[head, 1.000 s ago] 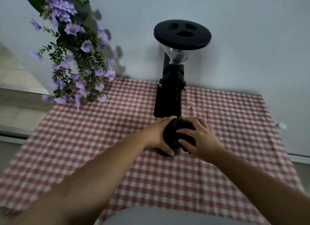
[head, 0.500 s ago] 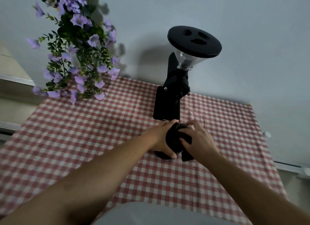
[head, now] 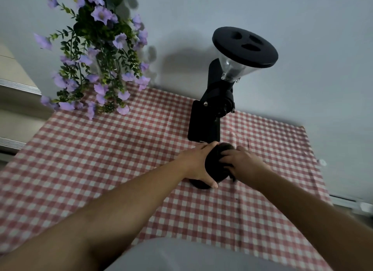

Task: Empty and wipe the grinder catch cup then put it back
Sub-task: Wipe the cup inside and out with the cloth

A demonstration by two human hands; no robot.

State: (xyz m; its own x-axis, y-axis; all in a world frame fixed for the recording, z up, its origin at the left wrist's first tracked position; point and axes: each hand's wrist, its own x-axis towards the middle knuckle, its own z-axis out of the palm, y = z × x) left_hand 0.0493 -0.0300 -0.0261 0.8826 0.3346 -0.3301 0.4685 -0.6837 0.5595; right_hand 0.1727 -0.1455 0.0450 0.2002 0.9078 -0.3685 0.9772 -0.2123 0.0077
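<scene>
A black coffee grinder (head: 210, 113) with a clear hopper and a round black lid stands at the back of the table. In front of its base is the black catch cup (head: 214, 165), tilted and dark, with its details hard to make out. My left hand (head: 198, 163) grips the cup from the left, thumb low near the cloth. My right hand (head: 240, 161) holds it from the right, fingers curled over its top. A dark piece shows on the cloth under my left thumb; what it is cannot be told.
A red-and-white checked cloth (head: 101, 159) covers the table. A vase of purple flowers (head: 101, 54) stands at the back left. A grey wall runs behind, with a window ledge on the left and the table's edge on the right.
My head has swung so the grinder and flowers sit further right and tilted. Both hands stay on the catch cup in front of the grinder; my right fingers have shifted over its top.
</scene>
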